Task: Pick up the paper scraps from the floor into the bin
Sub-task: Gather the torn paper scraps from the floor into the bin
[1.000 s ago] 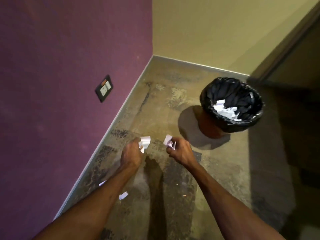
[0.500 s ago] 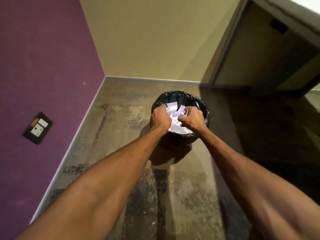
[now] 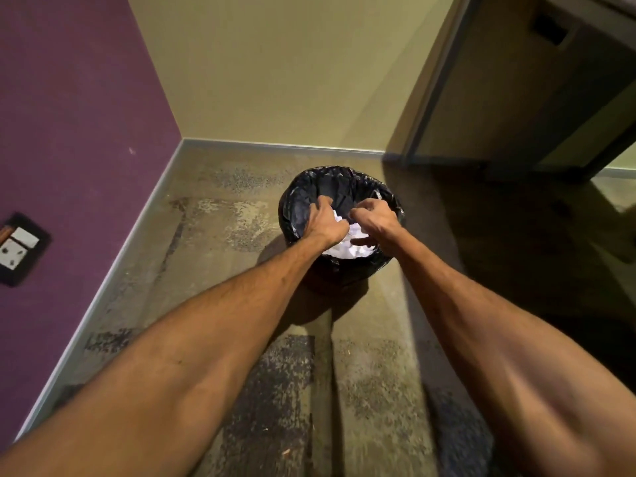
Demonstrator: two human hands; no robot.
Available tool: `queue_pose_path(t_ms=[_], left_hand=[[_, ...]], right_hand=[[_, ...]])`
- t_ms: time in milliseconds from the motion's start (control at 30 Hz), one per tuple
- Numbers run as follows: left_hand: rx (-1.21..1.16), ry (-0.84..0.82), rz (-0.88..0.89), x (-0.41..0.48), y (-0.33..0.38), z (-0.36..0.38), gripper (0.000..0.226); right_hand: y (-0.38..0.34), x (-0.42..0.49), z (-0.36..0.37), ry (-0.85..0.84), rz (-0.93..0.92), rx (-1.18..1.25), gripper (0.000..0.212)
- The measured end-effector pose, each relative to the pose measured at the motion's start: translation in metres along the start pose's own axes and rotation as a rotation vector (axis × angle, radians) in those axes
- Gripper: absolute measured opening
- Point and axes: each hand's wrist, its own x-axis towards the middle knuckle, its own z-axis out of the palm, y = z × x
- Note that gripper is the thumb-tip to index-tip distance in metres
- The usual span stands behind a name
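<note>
A round bin (image 3: 339, 175) lined with a black bag stands on the floor ahead of me. A heap of white paper scraps (image 3: 347, 249) lies inside it. Both my hands hover over the bin's mouth, close together. My left hand (image 3: 325, 222) has its fingers spread and pointing into the bin, with nothing gripped. My right hand (image 3: 373, 223) has loosely parted fingers just above the scraps, also holding nothing. The hands hide part of the heap. I see no scraps on the floor in this view.
A purple wall (image 3: 79, 132) with a socket plate (image 3: 19, 249) runs along the left. A yellow wall (image 3: 292, 70) closes the far side. A dark door frame (image 3: 516, 98) stands at the right. The worn concrete floor (image 3: 213, 235) surrounds the bin.
I have come nearer the bin; both hands, which held paper scraps, have gone over it and spread their fingers. The scraps now lie in the bin.
</note>
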Motion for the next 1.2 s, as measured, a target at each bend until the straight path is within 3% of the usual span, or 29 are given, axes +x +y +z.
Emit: queue_pose_path(t_ms=[133,267,500,767,967,1133,1200], left_hand=[[-0.002,0.036,0.123,-0.006,-0.016,-0.013,0.050],[0.044,0.181,0.248,-0.030,-0.050,-0.042,0.051],[0.160,0.208,0.259,-0.108,-0.161,-0.104,0.056],[0.262,0.166,0.078,-0.226,-0.308,-0.144,0.056],[0.237,0.074,-0.111,-0.318,-0.456,-0.140,0.058],[0.310,-0.083,-0.409,-0.380,-0.550,-0.105,0.097],[0.347,-0.122,-0.489,-0.396,-0.569,-0.094,0.096]], right_hand=[[-0.001,-0.006,0.011,0.081,-0.105,-0.033,0.038],[0.001,-0.024,0.032,0.206,-0.294,-0.201,0.037],[0.010,-0.106,0.114,0.160,-0.478,-0.317,0.033],[0.062,-0.212,0.255,-0.094,-0.545,-0.388,0.032],[0.133,-0.290,0.362,-0.510,-0.507,-0.511,0.037],[0.203,-0.336,0.434,-0.753,-0.478,-0.808,0.040],[0.226,-0.349,0.457,-0.764,-0.497,-0.868,0.046]])
